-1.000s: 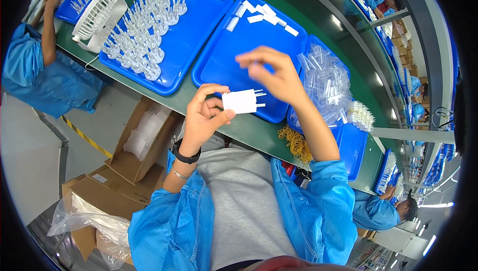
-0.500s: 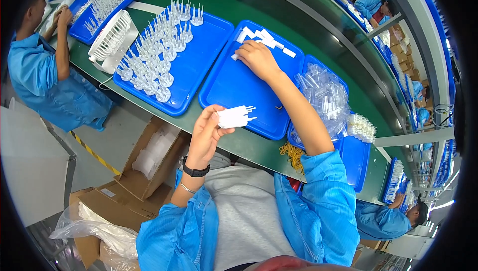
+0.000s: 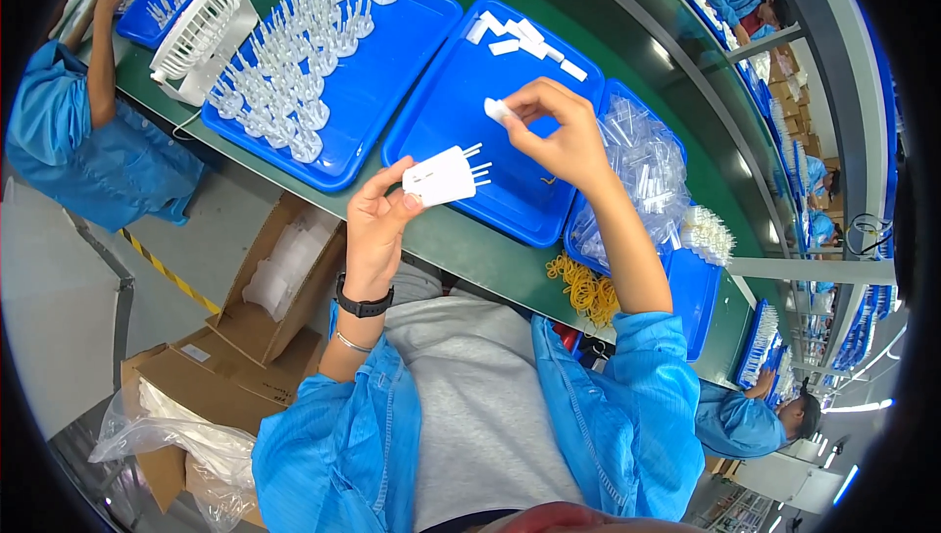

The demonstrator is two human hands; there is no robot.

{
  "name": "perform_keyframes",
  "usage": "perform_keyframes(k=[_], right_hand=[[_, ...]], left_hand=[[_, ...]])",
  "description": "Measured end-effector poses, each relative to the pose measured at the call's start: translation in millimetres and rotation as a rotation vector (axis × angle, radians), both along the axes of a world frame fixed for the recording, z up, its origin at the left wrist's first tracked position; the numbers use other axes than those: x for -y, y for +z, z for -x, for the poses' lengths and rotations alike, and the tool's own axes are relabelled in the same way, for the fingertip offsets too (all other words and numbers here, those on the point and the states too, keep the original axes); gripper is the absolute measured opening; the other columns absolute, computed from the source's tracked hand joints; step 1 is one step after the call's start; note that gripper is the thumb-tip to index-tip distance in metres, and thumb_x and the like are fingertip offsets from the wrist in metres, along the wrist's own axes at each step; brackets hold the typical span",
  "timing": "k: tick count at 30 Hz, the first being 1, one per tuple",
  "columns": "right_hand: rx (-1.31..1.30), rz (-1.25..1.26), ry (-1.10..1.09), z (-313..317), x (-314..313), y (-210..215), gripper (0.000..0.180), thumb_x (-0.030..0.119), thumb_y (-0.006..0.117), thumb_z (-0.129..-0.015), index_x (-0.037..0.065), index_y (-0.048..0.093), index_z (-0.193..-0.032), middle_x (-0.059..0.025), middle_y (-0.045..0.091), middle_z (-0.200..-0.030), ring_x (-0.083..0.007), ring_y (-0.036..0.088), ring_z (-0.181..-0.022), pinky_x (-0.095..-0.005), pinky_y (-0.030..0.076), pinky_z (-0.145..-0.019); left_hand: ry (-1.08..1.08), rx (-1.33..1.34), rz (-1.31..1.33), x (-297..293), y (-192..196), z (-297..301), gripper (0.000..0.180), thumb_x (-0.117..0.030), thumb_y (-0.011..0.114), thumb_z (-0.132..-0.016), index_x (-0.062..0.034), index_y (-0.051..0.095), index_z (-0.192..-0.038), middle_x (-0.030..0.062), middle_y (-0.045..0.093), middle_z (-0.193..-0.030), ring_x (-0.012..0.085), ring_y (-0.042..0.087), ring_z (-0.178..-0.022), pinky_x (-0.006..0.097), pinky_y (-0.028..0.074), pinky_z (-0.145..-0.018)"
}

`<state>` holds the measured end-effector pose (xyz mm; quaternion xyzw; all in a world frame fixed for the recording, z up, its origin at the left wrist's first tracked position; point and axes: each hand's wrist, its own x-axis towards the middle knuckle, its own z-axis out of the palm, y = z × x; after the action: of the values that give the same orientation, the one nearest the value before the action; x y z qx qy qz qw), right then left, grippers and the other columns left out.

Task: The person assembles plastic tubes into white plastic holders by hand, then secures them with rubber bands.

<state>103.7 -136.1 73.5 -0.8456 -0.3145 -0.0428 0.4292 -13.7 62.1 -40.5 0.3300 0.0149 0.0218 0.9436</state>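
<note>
My left hand (image 3: 375, 224) holds a flat white plastic piece (image 3: 436, 178) by its left end, thumb on top. Several thin white prongs stick out of the piece toward the right. Higher up and to the right, my right hand (image 3: 567, 136) pinches a small white block (image 3: 498, 110) between thumb and fingertips, above the middle blue tray (image 3: 461, 92). The two pieces are apart. Several loose white blocks (image 3: 530, 31) lie at the far end of that tray.
A left blue tray (image 3: 417, 14) carries rows of white pronged parts (image 3: 284, 82); beside it stands a white slotted rack (image 3: 203, 33). To the right lie clear plastic bags (image 3: 637, 175) and yellow rubber bands (image 3: 585, 288). A co-worker (image 3: 93, 131) stands at the left; open cardboard boxes (image 3: 221, 362) sit below.
My right hand has lifted a small white block off the tray and come back toward me. My left hand has tilted the pronged piece and shifted slightly left and up. The whole view has shifted a little.
</note>
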Motion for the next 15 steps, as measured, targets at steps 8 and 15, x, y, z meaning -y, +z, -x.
perform_keyframes(k=[8, 15], right_hand=[[0.109, 0.080, 0.074, 27.6, 5.8, 23.0, 0.013, -0.001, 0.069, -0.070, 0.002, 0.065, -0.082, -0.0078, 0.063, -0.082, -0.0167, 0.063, -0.075, -0.0262, 0.049, -0.067], [0.327, 0.210, 0.140, 39.9, -0.8, 32.1, 0.016, 0.002, 0.069, -0.069, 0.005, 0.063, -0.084, -0.0067, 0.059, -0.080, -0.0227, 0.061, -0.072, -0.0313, 0.050, -0.061]], left_hand=[[0.108, 0.070, -0.070, 0.7, 5.5, 0.6, 0.042, 0.006, 0.067, -0.080, 0.0038, 0.057, -0.121, 0.0080, 0.054, -0.113, 0.0220, 0.059, -0.107, 0.032, 0.049, -0.092], [0.145, 0.189, -0.180, 2.7, 6.6, -0.4, 0.043, 0.008, 0.067, -0.079, 0.0040, 0.057, -0.121, 0.0075, 0.054, -0.110, 0.0211, 0.059, -0.105, 0.030, 0.050, -0.088]])
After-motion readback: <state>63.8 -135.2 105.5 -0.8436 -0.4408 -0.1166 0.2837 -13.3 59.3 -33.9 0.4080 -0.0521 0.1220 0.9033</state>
